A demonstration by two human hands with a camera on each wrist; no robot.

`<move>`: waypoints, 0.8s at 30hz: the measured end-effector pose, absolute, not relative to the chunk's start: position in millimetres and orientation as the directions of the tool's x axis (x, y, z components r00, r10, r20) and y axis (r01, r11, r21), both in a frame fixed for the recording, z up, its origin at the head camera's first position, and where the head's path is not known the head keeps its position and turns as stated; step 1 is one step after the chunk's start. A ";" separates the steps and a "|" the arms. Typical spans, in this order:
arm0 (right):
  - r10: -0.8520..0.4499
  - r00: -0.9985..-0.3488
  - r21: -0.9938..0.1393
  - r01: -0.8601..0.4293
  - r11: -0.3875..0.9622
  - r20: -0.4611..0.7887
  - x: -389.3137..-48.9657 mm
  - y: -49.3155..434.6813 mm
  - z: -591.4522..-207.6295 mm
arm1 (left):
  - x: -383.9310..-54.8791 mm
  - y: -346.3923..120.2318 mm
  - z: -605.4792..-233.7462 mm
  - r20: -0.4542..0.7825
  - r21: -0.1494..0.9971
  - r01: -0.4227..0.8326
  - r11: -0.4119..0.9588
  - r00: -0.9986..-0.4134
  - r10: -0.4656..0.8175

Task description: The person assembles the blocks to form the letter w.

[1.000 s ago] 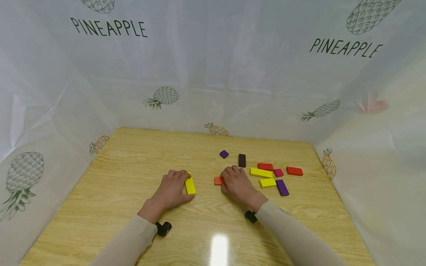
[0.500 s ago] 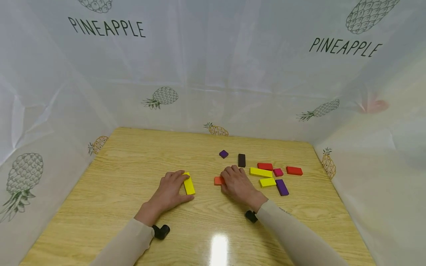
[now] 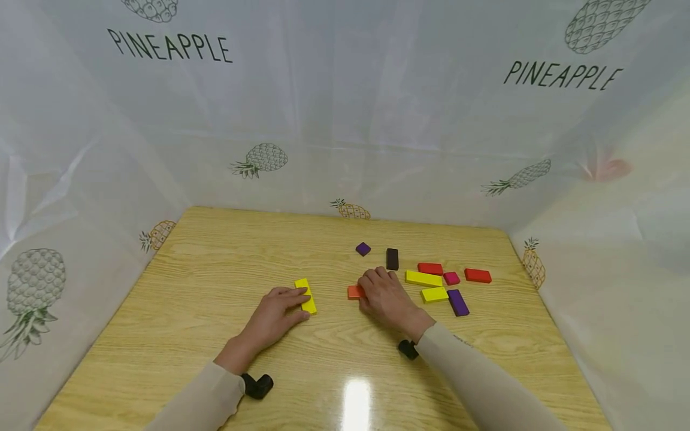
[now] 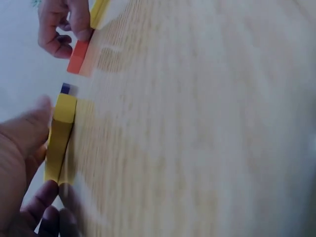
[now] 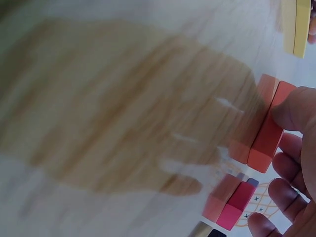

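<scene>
A long yellow block (image 3: 309,306) lies on the table left of centre. My left hand (image 3: 275,317) touches it with loosely bent fingers on its top and left side, the thumb near its front end. In the left wrist view the thumb is blurred beside the yellow block (image 4: 61,128), fingertips at its lower end. To the right, my right hand (image 3: 385,299) pinches an orange block (image 3: 354,292) flat on the table. In the right wrist view, thumb and fingers are on the orange block (image 5: 269,138), and the hand covers part of it in the head view.
Right of the hands lie yellow blocks (image 3: 423,279), red blocks (image 3: 477,275), a pink block (image 3: 451,278) and a purple block (image 3: 458,303). Behind are a black block (image 3: 392,259) and a small purple block (image 3: 363,249). A pineapple-printed sheet (image 3: 345,120) surrounds the wooden table (image 3: 242,239).
My left hand has loosened from spanning the yellow block and shifted slightly left and down, uncovering the block's far end. The right hand and orange block have stayed still.
</scene>
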State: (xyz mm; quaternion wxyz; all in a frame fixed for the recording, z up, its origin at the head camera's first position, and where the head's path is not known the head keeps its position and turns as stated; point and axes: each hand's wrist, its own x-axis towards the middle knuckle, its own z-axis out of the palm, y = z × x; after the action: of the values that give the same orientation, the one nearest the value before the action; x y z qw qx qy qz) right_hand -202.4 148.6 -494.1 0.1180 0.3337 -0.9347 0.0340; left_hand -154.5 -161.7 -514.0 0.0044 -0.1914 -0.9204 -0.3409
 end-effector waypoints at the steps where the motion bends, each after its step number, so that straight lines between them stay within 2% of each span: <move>1: -0.616 -0.750 0.014 -0.632 0.775 0.241 -202.4 148.6 -493.6 | -154.6 -161.7 -514.2 0.136 0.639 0.348 0.686 -0.929 0.345; 12: -0.623 -0.746 -0.033 -0.647 0.762 0.237 -203.3 150.8 -493.2 | -153.7 -155.2 -512.2 0.100 0.690 0.253 0.678 -0.961 0.257; 19: -0.602 -0.772 -0.050 -0.622 0.781 0.203 -203.5 153.8 -493.3 | -152.1 -151.3 -513.1 0.114 0.682 0.250 0.688 -0.965 0.238; 24: -0.543 -0.802 -0.050 -0.571 0.820 0.250 -201.2 151.1 -493.5 | -150.9 -149.6 -514.5 0.123 0.692 0.243 0.680 -0.968 0.220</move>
State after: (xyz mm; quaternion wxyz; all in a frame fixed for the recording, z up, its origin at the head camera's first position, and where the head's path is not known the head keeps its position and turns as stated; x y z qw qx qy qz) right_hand -201.2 151.1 -493.5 0.1130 0.2940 -0.9471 0.0612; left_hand -150.9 -149.6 -514.5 0.0150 -0.1263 -0.9165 -0.3794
